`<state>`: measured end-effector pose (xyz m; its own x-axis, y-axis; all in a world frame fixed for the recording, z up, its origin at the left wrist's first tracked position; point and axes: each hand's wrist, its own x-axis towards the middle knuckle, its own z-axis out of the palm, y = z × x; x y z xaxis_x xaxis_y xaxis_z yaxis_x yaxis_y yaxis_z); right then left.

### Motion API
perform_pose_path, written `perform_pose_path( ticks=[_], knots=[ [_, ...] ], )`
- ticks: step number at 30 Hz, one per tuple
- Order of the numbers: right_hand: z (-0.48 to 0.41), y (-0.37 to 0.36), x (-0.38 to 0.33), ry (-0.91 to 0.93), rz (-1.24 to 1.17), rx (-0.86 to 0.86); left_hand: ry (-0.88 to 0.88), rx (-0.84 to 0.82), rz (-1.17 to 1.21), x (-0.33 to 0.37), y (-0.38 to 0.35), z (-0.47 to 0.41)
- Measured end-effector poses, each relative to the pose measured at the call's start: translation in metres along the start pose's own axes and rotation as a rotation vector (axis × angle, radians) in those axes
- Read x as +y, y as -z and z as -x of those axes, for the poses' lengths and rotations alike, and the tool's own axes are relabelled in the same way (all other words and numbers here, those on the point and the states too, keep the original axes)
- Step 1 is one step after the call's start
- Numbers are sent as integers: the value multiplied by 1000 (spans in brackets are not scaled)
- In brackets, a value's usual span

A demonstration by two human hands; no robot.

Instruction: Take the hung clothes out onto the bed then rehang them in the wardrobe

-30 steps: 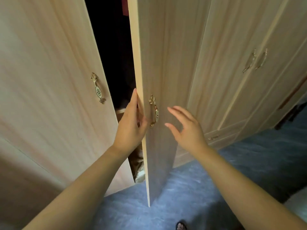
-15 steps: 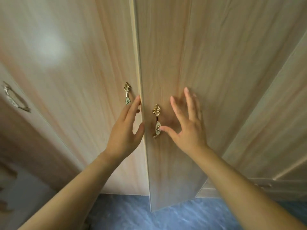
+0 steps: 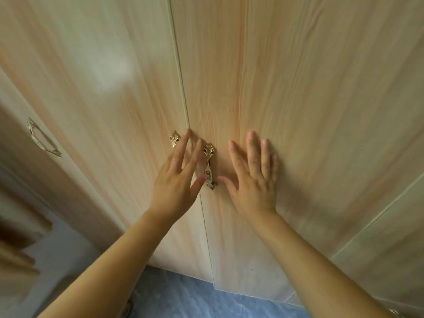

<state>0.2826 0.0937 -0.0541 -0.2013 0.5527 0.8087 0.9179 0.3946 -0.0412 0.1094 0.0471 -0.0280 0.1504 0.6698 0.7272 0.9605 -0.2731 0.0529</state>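
Left hand (image 3: 175, 184): lying across the door seam (image 3: 181, 88), fingers straight.
Right hand (image 3: 254, 182): pressing the right door (image 3: 309, 88) (fingers spread flat).

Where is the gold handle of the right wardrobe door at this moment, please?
The gold handle sits near the centre of the head view, on the right wardrobe door beside the seam, between the left hand and the right hand.

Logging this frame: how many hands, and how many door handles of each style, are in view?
Hands: 2, the left hand and the right hand
Leaf-topped gold handles: 2, the left leaf handle and the right leaf handle
Curved bar handle: 1
Total: 5
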Motion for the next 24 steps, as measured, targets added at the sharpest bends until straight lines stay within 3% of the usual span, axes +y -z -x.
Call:
perform_pose_path(
  ticks=[10,20,24],
  knots=[
    [-7,-18,8,18,106,68,-49,-2,-83,-14,-18,-12],
    [-9,-2,-4,-55,50,9,-29,-38,-12,-15,-19,-11],
    [5,23,-13,-94,24,-56,-101,-83,75,-17,-7,-4]
  ],
)
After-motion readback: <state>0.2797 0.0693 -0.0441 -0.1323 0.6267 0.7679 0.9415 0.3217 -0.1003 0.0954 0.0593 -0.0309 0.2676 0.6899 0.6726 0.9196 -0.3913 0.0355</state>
